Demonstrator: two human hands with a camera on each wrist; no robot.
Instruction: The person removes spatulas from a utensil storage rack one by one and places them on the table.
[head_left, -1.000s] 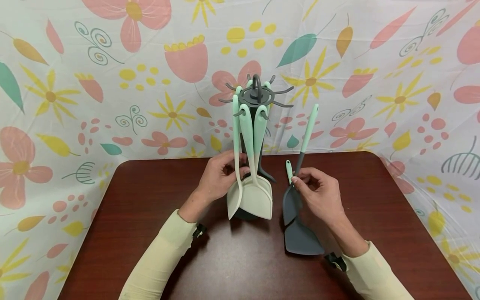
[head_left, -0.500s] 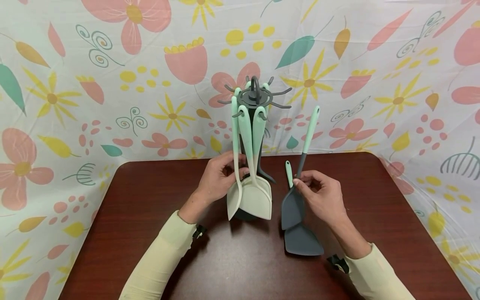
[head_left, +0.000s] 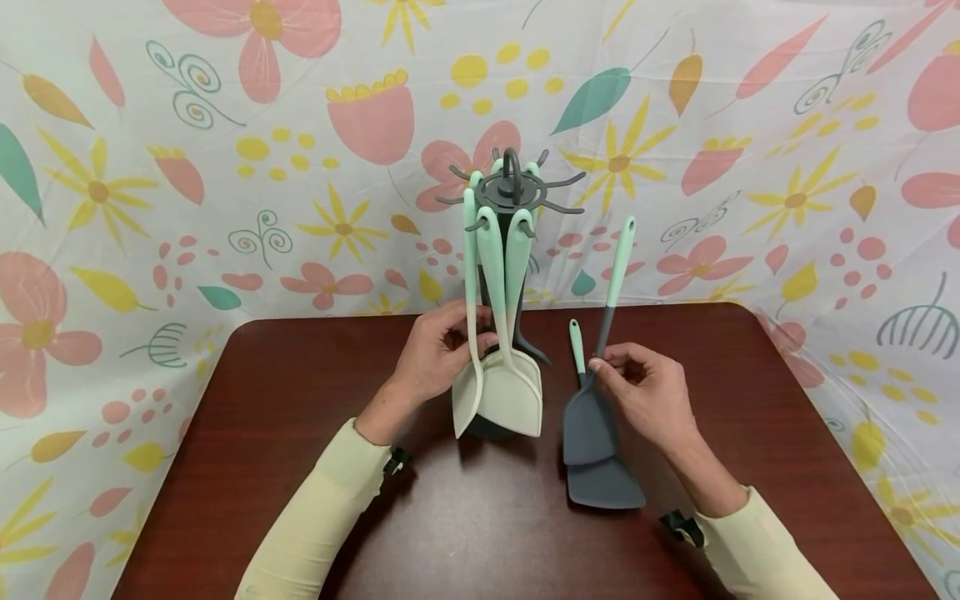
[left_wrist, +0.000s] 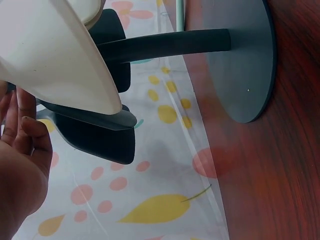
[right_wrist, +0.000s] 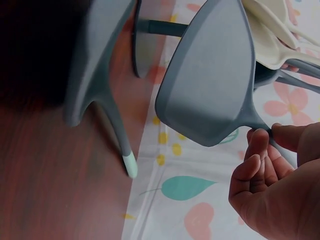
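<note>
My right hand (head_left: 648, 387) pinches the neck of a dark grey spatula (head_left: 588, 425), its mint-green handle pointing up and away. In the right wrist view, thumb and fingers meet at this narrow neck, just behind the broad blade (right_wrist: 210, 75). A second grey spatula (head_left: 606, 487) lies on the table, partly hidden under the held one. My left hand (head_left: 431, 354) reaches behind cream utensils (head_left: 513, 404) hanging on a dark utensil stand (head_left: 513, 192). Its fingers bend among the hanging necks beside dark utensil heads (left_wrist: 95, 137); I cannot tell what they grip.
The stand's round base (left_wrist: 245, 75) rests on the dark red wooden table (head_left: 300, 500). Hooks radiate from its top, several holding mint-handled utensils, while those on the right side are bare. A flower-patterned cloth (head_left: 225, 208) hangs behind the table.
My right hand has shifted slightly right and toward me. The held spatula has turned so its blade faces the head camera more fully. My left hand and the stand have stayed put.
</note>
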